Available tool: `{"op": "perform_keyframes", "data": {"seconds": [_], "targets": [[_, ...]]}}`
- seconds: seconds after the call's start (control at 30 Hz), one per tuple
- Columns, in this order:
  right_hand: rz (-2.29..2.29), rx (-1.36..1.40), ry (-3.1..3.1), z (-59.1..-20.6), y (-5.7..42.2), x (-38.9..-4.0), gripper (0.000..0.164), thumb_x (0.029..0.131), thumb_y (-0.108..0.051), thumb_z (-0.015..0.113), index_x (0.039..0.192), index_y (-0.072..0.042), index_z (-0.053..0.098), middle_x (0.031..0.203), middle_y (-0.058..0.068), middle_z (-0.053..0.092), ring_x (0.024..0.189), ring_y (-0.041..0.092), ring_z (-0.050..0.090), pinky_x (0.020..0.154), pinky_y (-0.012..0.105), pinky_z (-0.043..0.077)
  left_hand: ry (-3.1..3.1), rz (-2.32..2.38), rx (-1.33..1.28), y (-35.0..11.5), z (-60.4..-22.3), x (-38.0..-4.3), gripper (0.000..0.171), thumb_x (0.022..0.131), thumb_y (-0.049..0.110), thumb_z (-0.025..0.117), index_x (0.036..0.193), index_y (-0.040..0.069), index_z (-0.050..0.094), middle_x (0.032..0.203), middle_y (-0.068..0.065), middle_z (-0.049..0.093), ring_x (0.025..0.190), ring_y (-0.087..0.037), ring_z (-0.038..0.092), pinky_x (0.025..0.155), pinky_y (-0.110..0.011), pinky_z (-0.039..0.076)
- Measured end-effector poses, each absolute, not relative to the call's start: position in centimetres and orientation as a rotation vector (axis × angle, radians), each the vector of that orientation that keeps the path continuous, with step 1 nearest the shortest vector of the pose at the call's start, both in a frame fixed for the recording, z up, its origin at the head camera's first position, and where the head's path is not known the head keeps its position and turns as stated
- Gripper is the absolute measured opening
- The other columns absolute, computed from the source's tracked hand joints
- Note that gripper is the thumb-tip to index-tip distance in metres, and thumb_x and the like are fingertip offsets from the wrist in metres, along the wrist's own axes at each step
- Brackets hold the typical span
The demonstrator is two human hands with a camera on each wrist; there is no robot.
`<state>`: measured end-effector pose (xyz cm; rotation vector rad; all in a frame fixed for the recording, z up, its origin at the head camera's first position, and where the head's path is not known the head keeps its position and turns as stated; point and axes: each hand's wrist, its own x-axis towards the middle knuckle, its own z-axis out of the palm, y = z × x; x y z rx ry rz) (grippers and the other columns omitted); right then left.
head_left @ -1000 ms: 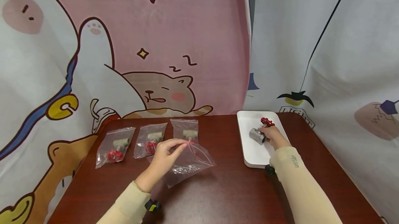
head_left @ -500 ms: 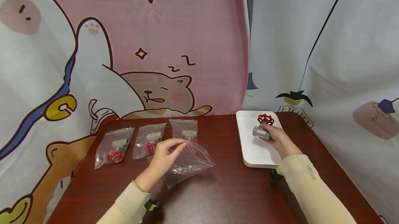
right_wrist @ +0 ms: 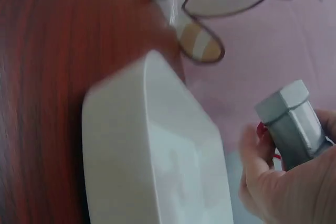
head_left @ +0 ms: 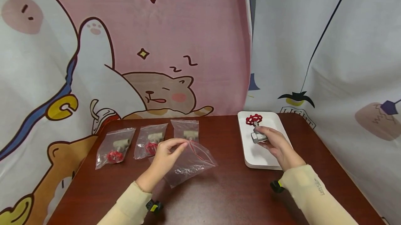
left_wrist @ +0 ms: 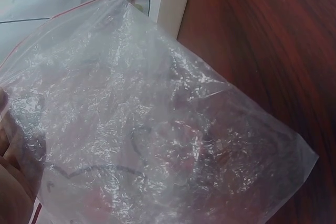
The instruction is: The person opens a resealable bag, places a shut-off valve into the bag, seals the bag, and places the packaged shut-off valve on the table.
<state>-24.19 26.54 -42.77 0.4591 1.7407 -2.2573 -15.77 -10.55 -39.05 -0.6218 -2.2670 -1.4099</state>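
Note:
My left hand [head_left: 164, 158] pinches the top edge of a clear zip bag [head_left: 188, 169] with a red seal line, holding it up over the table. The bag fills much of the left wrist view, with nothing seen inside it. In my right hand [head_left: 278, 146] is a grey metal gate valve [head_left: 258, 138] with a red handwheel [head_left: 253, 119], gripped by its body above the white tray [head_left: 255, 157]. The right wrist view shows the valve's hexagonal end [right_wrist: 283, 102] between thumb and fingers, the handwheel mostly hidden behind.
Several bagged valves with red handwheels lie at the back left, among them a left bag [head_left: 116, 148], a middle bag [head_left: 151, 141] and a right bag [head_left: 185, 127] partly behind the left hand. Printed cloth [head_left: 194, 26] hangs behind the brown table [head_left: 225, 197].
My right hand has lifted the valve from the tray and turned it, its handwheel swinging up and to the left. The left hand and its bag stay nearly still.

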Motion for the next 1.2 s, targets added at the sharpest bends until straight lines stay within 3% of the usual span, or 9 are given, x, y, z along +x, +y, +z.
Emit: {"op": "perform_keyframes", "data": {"seconds": [0.13, 0.27, 0.43, 0.7, 0.97, 1.2], "targets": [[-2.321, 0.436, 1.656, -42.5, 25.4, -23.4, 0.025, 0.09, -0.017, 0.063, 0.11, -0.01, 0.05, 0.086, -0.006, 0.061, 0.081, 0.005, 0.062, 0.073, 0.024, 0.053, -2.259, -1.422, -0.62, -10.5, -39.1, -15.7, 0.008, 0.084, 0.001, 0.068, 0.091, 0.0, 0.072, 0.088, -0.011, 0.072, 0.079, -0.006, 0.063, 0.066, -0.022, 0.055], [-2.308, 0.432, 1.739, -42.6, 24.5, -22.8, 0.032, 0.09, -0.017, 0.062, 0.117, -0.008, 0.046, 0.088, -0.006, 0.058, 0.08, 0.004, 0.061, 0.073, 0.02, 0.053, -2.247, -1.427, -0.618, -10.5, -39.1, -15.8, 0.008, 0.084, 0.001, 0.068, 0.091, 0.0, 0.072, 0.087, -0.011, 0.072, 0.079, -0.006, 0.063, 0.067, -0.021, 0.054], [-2.267, 0.429, 1.877, -43.2, 23.4, -22.0, 0.031, 0.089, -0.015, 0.063, 0.112, -0.007, 0.044, 0.081, -0.008, 0.061, 0.074, 0.002, 0.06, 0.067, 0.018, 0.051, -2.245, -1.434, -0.601, -10.4, -39.2, -15.9, 0.008, 0.084, 0.001, 0.068, 0.091, -0.001, 0.072, 0.087, -0.011, 0.072, 0.08, -0.005, 0.064, 0.07, -0.023, 0.054], [-2.185, 0.313, 1.866, -43.6, 21.4, -20.2, 0.033, 0.089, -0.009, 0.059, 0.115, 0.002, 0.042, 0.087, -0.006, 0.061, 0.078, 0.003, 0.061, 0.068, 0.019, 0.05, -2.262, -1.479, -0.55, -10.2, -39.0, -16.3, 0.009, 0.086, 0.004, 0.067, 0.092, -0.001, 0.072, 0.087, -0.012, 0.072, 0.076, -0.01, 0.065, 0.065, -0.022, 0.055], [-2.27, 0.297, 1.746, -42.3, 19.2, -19.0, 0.028, 0.087, -0.006, 0.06, 0.111, 0.002, 0.048, 0.086, -0.005, 0.063, 0.077, 0.005, 0.063, 0.069, 0.018, 0.052, -2.229, -1.513, -0.466, -10.6, -41.9, -18.7, 0.012, 0.087, 0.018, 0.069, 0.094, 0.009, 0.074, 0.086, -0.004, 0.073, 0.074, -0.007, 0.065, 0.064, -0.022, 0.054], [-2.268, 0.23, 1.74, -41.2, 17.9, -18.8, 0.019, 0.085, -0.004, 0.065, 0.102, -0.007, 0.056, 0.087, -0.002, 0.064, 0.073, 0.008, 0.064, 0.066, 0.019, 0.053, -2.232, -1.509, -0.414, -10.4, -41.7, -19.0, 0.012, 0.086, 0.022, 0.07, 0.093, 0.013, 0.074, 0.086, -0.002, 0.073, 0.073, -0.007, 0.066, 0.063, -0.022, 0.054]]}}
